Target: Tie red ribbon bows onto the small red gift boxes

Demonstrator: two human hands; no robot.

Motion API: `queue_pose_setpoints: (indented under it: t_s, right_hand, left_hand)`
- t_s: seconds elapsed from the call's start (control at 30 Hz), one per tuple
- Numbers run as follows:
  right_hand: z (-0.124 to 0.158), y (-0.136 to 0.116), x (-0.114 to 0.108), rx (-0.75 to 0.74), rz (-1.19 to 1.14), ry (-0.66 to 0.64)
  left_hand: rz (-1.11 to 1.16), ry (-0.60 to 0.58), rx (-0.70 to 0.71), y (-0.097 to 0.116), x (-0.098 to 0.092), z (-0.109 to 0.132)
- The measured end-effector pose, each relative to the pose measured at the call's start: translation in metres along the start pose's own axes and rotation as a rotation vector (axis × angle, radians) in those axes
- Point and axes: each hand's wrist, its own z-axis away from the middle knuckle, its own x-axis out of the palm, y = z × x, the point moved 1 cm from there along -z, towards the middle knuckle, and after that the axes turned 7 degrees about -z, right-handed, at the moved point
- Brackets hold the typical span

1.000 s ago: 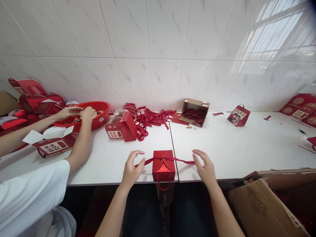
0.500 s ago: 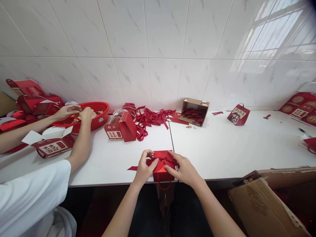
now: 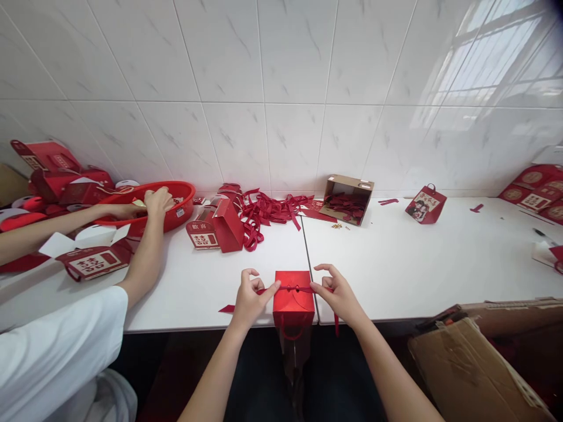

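Note:
A small shiny red gift box (image 3: pixel 293 300) stands at the near edge of the white table (image 3: pixel 396 264), right in front of me. A dark red ribbon (image 3: pixel 297 288) runs across its top. My left hand (image 3: pixel 249 298) pinches the ribbon at the box's left side. My right hand (image 3: pixel 336 294) pinches it at the right side, with a ribbon tail hanging off the table edge below that hand. Another ribbon end lies flat on the table left of my left hand.
A co-worker in a white sleeve (image 3: pixel 53 346) on my left reaches both hands into a red basin (image 3: pixel 176 202). Red boxes (image 3: pixel 215 228), a tangle of ribbons (image 3: pixel 268 211) and a brown carton (image 3: pixel 347 196) sit farther back. A cardboard box (image 3: pixel 475 363) stands at lower right.
My hands came together over the box, then drew apart to its two sides, pulling the ribbon tight across the top. The co-worker's hands shifted slightly in the basin.

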Motion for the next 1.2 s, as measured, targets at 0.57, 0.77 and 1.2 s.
queue_pose_setpoints:
  t_s: [0.57, 0.77, 1.2]
  right_hand:
    - [0.002, -0.014, -0.014, -0.233, 0.557, 0.231]
    - [0.004, -0.031, 0.011, -0.293, 0.2, 0.21]
    - [0.001, -0.037, 0.031, 0.005, 0.085, 0.001]
  left_hand:
    - [0.0, -0.955, -0.133, 0.042, -0.037, -0.01]
    - [0.066, -0.56, -0.003, 0.054, -0.014, 0.01]
    - [-0.385, -0.193, 0.534, 0.038, 0.011, 0.029]
